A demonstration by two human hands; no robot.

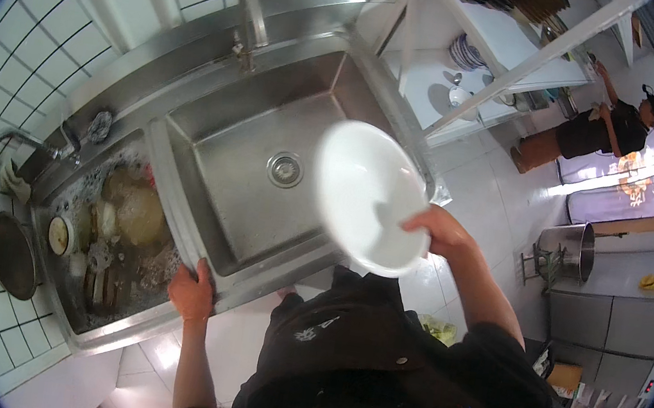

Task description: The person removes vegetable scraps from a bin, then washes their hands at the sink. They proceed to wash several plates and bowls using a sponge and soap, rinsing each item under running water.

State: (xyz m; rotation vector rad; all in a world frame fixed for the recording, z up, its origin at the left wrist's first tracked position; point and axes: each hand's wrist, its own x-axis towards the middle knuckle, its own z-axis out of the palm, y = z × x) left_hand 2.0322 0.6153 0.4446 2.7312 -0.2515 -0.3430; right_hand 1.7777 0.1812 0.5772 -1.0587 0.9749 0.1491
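My right hand [445, 235] holds a large white bowl [360, 190] by its rim, with the thumb on the inside. The bowl is tilted, its hollow turned towards me, over the right part of the stainless steel double sink's bare basin [229, 191]. Around the sink's front rim, where the divider [174, 209] meets it, my left hand [191, 294] is gripping. Murky, foamy water fills the left basin [59, 286]. In it lie a small round container [59, 235], a yellowish rounded item [143, 214] and several long brownish pieces [101, 292].
A faucet [252, 27] stands behind the bare basin, another [19, 139] at the left. A steel-wool scrubber [99, 126] rests on the back ledge; a dark pan [13, 255] is at far left. White shelving [492, 77] holds dishes. Another person [603, 129] stands beyond, near a steel pot [565, 251].
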